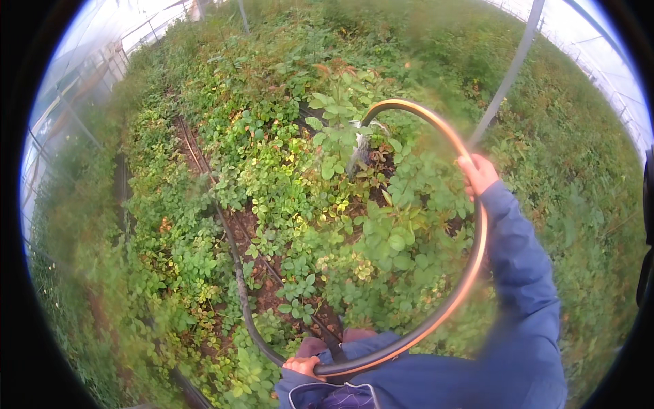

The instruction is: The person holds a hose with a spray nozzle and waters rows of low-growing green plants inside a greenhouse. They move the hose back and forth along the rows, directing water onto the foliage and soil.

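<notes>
A black hose with an orange stripe curves in a wide loop in front of me. My right hand, raised at the right, is closed round its upper part. Down by my waist, my left hand grips the lower part of the same hose. The hose's far end bends down among the leaves, and water pours from it onto the plants below. Leafy green bushes, some with yellowed leaves, stand under and around the loop. From my left hand the hose trails away along the ground to the far left.
A narrow strip of brown soil with a thin dark pipe runs between the plants. A slanting grey metal pole rises behind my right hand. Pale translucent greenhouse walls stand at both sides. My knees show below the hose.
</notes>
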